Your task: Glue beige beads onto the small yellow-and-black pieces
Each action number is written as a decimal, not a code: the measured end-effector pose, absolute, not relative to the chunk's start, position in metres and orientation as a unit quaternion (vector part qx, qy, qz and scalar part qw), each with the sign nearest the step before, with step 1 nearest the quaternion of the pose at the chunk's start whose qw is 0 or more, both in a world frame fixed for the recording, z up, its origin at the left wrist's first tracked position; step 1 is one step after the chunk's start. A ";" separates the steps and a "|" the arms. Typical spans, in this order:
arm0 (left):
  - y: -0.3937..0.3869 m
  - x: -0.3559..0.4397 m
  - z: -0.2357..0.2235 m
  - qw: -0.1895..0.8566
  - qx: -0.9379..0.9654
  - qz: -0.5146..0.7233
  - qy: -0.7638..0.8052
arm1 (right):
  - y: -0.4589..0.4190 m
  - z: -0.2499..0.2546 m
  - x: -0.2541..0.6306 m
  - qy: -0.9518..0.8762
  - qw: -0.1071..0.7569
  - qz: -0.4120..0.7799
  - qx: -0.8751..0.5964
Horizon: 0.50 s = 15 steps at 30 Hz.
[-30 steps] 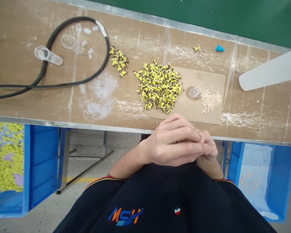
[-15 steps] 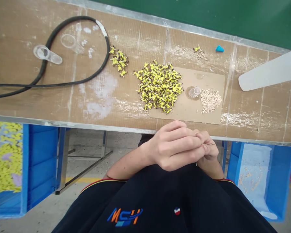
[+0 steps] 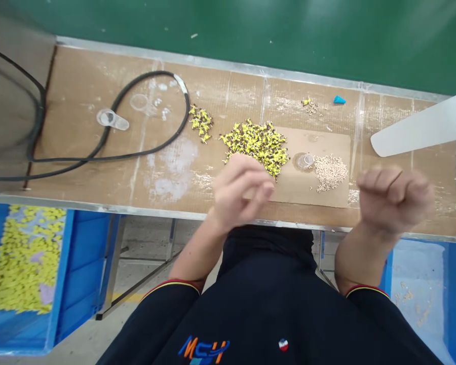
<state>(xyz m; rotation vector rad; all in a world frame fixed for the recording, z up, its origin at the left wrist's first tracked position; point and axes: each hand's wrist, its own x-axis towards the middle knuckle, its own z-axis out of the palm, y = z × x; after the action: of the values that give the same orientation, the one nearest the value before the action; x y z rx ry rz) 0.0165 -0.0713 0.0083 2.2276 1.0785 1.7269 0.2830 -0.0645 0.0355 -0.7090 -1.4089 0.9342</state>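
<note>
My left hand (image 3: pixel 242 191), blurred by motion, is over the near edge of a pile of small yellow-and-dark figures (image 3: pixel 260 144). Its fingers bend round toward the thumb in a pinch shape; anything between the tips is too small to make out. Out to the right, my right hand (image 3: pixel 395 195) is curled into a loose fist above the table's front edge, blurred too, its contents hidden. Between the hands lies a cardboard sheet (image 3: pixel 311 195). On it are a small clear cup (image 3: pixel 304 161) and a heap of tiny pale curved pieces (image 3: pixel 330 172).
A black cable (image 3: pixel 137 154) loops across the table's left side, near a clear plastic piece (image 3: pixel 113 120). At the back are a blue cone (image 3: pixel 339 100) and a few loose bits. A white panel (image 3: pixel 421 126) juts in from the right. Blue bins (image 3: pixel 85 268) flank me below.
My hands were together in front of me, fingers touching. They have parted: the left moved up to the yellow pile, the right outward and up. My view has shifted.
</note>
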 end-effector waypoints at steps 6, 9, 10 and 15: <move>0.015 -0.012 0.031 0.149 0.806 0.347 0.455 | 0.005 0.039 0.341 -0.640 0.531 0.296 -0.470; 0.033 -0.010 0.025 0.189 0.843 0.231 0.447 | 0.009 0.020 0.350 -0.704 0.440 0.259 -0.493; 0.034 -0.009 0.021 0.194 0.848 0.207 0.448 | 0.008 0.014 0.353 -0.718 0.414 0.251 -0.500; 0.026 -0.012 -0.001 0.203 0.864 0.162 0.433 | 0.001 -0.002 0.366 -0.737 0.353 0.234 -0.527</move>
<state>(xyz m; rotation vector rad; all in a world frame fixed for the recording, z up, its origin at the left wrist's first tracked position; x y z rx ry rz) -0.0120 0.0264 -0.0008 2.4105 1.2077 0.4515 0.3658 0.0014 -0.0025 -1.3620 -1.9070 0.6055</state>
